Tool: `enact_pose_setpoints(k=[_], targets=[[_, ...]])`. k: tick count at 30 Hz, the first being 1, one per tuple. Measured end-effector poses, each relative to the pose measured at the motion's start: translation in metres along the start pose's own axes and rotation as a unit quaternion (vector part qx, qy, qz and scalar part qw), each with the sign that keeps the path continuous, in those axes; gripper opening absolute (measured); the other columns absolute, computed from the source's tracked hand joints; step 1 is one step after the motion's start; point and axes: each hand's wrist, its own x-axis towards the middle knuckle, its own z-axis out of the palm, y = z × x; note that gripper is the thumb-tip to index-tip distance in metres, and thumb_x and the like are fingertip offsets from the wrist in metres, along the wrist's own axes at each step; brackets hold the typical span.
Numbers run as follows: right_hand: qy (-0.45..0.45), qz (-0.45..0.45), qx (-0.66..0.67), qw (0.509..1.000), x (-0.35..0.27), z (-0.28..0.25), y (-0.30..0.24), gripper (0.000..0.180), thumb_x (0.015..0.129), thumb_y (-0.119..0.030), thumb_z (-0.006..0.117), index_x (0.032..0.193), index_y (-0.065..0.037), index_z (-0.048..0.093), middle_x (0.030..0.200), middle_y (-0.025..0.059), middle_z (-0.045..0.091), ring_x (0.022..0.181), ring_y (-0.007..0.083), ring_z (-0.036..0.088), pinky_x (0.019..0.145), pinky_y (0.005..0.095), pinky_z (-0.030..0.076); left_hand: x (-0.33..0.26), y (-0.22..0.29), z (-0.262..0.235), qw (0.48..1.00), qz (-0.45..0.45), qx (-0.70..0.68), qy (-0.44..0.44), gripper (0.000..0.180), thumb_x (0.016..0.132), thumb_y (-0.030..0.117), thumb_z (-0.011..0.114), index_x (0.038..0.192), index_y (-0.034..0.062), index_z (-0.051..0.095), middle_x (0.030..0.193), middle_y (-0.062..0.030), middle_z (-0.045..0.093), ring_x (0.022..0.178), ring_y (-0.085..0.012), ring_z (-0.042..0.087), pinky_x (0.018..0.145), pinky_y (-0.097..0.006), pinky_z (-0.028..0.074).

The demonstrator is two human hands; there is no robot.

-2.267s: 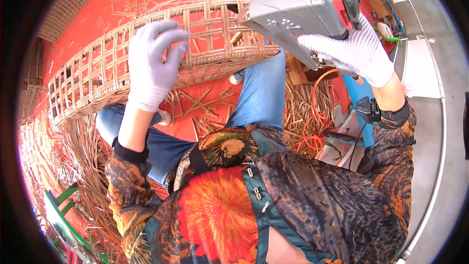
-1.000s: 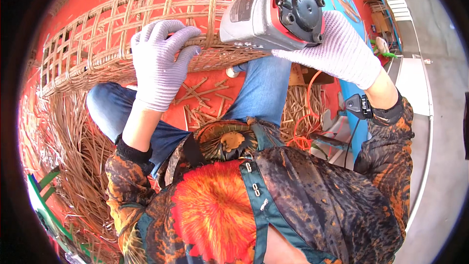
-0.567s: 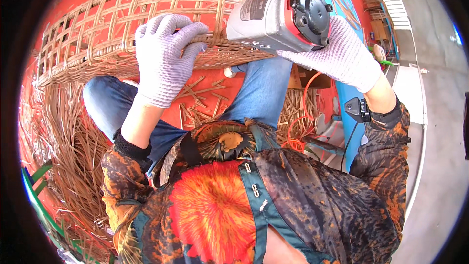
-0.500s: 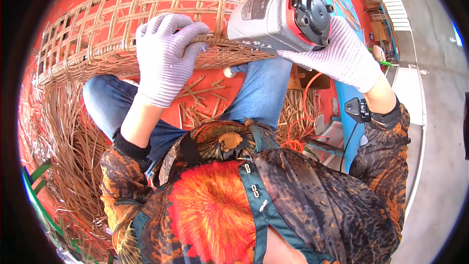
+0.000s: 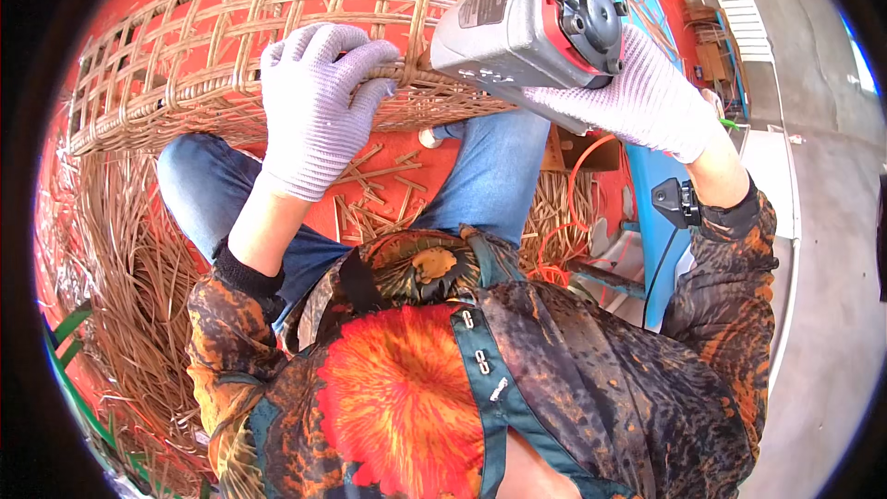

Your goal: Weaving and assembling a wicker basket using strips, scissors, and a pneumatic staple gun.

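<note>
My left hand [image 5: 319,106], in a white knit glove, is closed on the edge of a woven rattan frame [image 5: 199,83] with an open lattice. Its thumb and fingers pinch the rim near the middle. In my gloved right hand [image 5: 642,97] is a grey pneumatic nail gun [image 5: 494,32] with a black round cap. The tool's body hangs over the right end of the lattice, beside my left fingers. Its nose, and where it meets the rattan, are hidden behind the body. The frame rests above or against my knees.
Loose rattan strips [image 5: 139,305] pile up at the left, and short cut pieces [image 5: 379,189] lie on the red floor between my legs. An orange hose [image 5: 575,185] coils at the right by a blue bench [image 5: 661,194]. A white panel [image 5: 771,171] stands farther right.
The nail gun has tilted slightly in my right hand, showing more of its lower grey part. My left hand keeps its grip on the rim, with almost no shift.
</note>
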Motion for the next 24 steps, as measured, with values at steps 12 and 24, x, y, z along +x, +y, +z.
enact_pose_setpoints(k=[12,24], targets=[[0.024,0.061,0.187,0.98,-0.012,-0.004,0.012,0.051,0.081,-0.017,0.085,0.125,-0.003,0.064,0.117,0.0076,0.072,0.103,0.016,0.067,0.092,0.0327,0.053,0.016,0.019,0.006,0.995,-0.091,0.033,-0.038,0.023,0.072,0.017,0.077,0.094,0.0217,0.079,0.096,0.0004,0.062,0.101,-0.0247,0.058,0.091,-0.045,0.038],[0.14,0.013,0.074,0.987,-0.014,-0.032,-0.003,0.051,0.08,-0.02,0.086,0.125,-0.005,0.065,0.107,0.0053,0.074,0.097,0.0149,0.069,0.086,0.0325,0.055,0.017,0.013,-0.015,0.99,-0.107,-0.083,-0.036,0.034,0.075,0.009,0.074,0.108,0.0162,0.076,0.105,-0.0065,0.065,0.105,-0.0277,0.06,0.098,-0.041,0.043]])
